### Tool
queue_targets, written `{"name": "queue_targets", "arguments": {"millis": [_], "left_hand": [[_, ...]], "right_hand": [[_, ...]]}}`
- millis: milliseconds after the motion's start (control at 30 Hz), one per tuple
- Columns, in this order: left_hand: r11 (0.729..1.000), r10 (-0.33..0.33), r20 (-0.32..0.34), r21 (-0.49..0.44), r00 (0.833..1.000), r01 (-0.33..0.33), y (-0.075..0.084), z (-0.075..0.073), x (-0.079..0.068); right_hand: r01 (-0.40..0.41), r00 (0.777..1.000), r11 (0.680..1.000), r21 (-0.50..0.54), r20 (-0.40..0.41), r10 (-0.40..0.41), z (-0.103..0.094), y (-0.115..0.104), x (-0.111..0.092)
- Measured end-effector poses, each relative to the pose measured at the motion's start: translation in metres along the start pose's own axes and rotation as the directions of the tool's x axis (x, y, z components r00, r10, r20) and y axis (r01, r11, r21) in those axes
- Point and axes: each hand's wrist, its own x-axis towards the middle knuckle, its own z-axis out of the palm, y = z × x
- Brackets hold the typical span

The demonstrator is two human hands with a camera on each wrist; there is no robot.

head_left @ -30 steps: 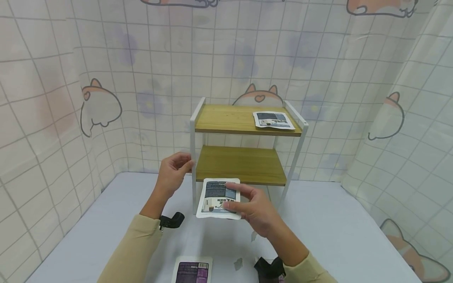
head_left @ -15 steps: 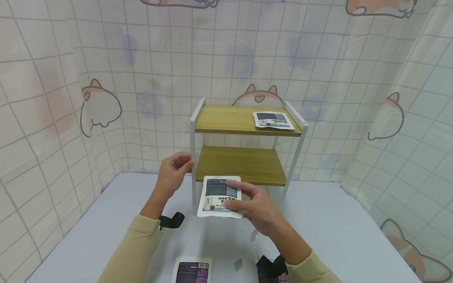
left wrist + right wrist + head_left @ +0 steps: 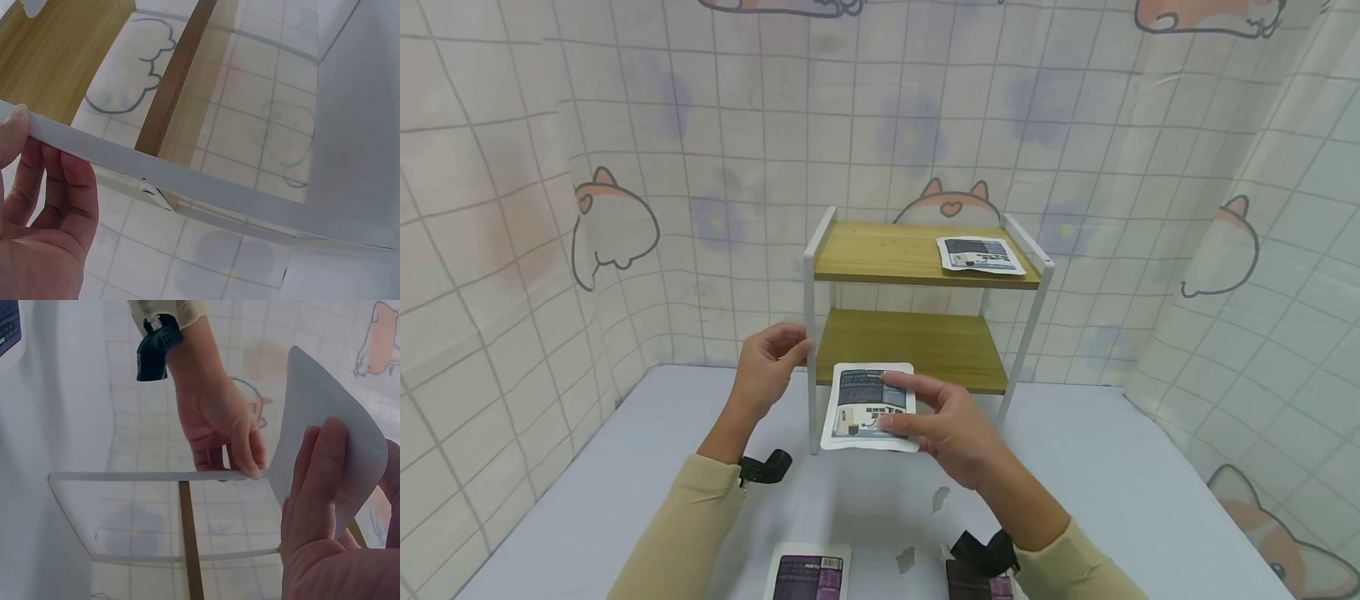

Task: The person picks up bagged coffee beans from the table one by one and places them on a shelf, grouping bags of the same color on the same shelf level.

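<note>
A two-tier shelf rack (image 3: 917,342) with white legs and wooden boards stands on the table. At its front left leg my left hand (image 3: 771,362) pinches the white upright between thumb and fingers, as the left wrist view shows with the leg (image 3: 100,145) close up. My right hand (image 3: 958,429) grips a flat white packet (image 3: 859,417) with a dark blue printed label, held in front of the lower board. Its plain back (image 3: 325,394) faces the right wrist camera, fingers spread behind it. A similar packet (image 3: 979,254) lies on the right of the top board.
Two purple-labelled packets lie at the table's near edge, one on the left (image 3: 808,575) and one on the right (image 3: 977,579), partly behind the right wrist strap. Grey scraps (image 3: 906,560) mark the white table. A gridded curtain (image 3: 737,125) surrounds it.
My right hand has raised the blue-labelled packet slightly, moving it a little right and closer to the lower board. The left hand keeps its place on the rack's leg.
</note>
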Motion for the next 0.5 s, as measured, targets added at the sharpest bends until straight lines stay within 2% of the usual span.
{"name": "queue_targets", "arguments": {"millis": [500], "left_hand": [[1.000, -0.006, -0.003, -0.005, 1.000, 0.006, -0.0003, 0.0000, -0.0003]], "right_hand": [[-0.002, 1.000, 1.000, -0.004, -0.008, 0.002, 0.0001, -0.0108, -0.0009]]}}
